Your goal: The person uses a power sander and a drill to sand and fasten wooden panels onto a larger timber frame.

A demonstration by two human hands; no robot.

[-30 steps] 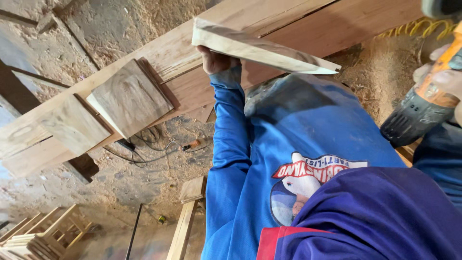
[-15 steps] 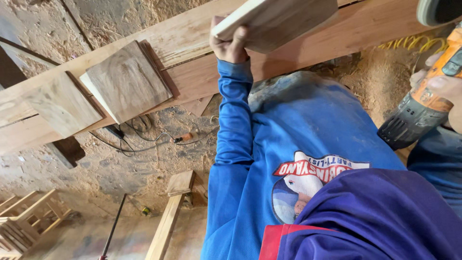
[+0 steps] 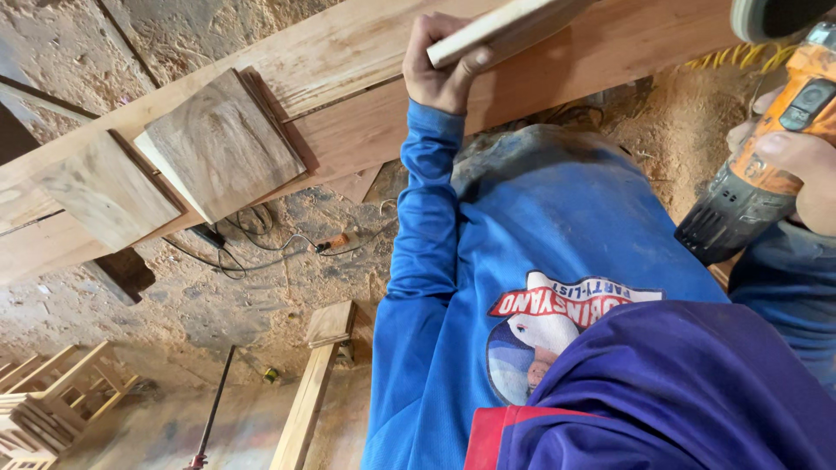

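The wooden board (image 3: 509, 26) in the left hand (image 3: 444, 65) runs out of the top edge of the view, so its full shape cannot be told; only a pale, flat slab with a light cut edge shows. The left hand is closed around that edge, thumb on the near face, holding the board up over the long plank desk (image 3: 366, 113). The right hand (image 3: 797, 170) is partly cut off at the right edge; its fingers wrap the body of an orange and black power tool (image 3: 758, 174), whose upper end is out of view. A round printed emblem in white, red and blue sits on the front of the blue sweatshirt (image 3: 522, 252), half covered by a dark purple fold. Two square wood pieces (image 3: 218, 144) lie on the desk well left of the board. A black cable (image 3: 261, 244) trails over the sawdust floor below.
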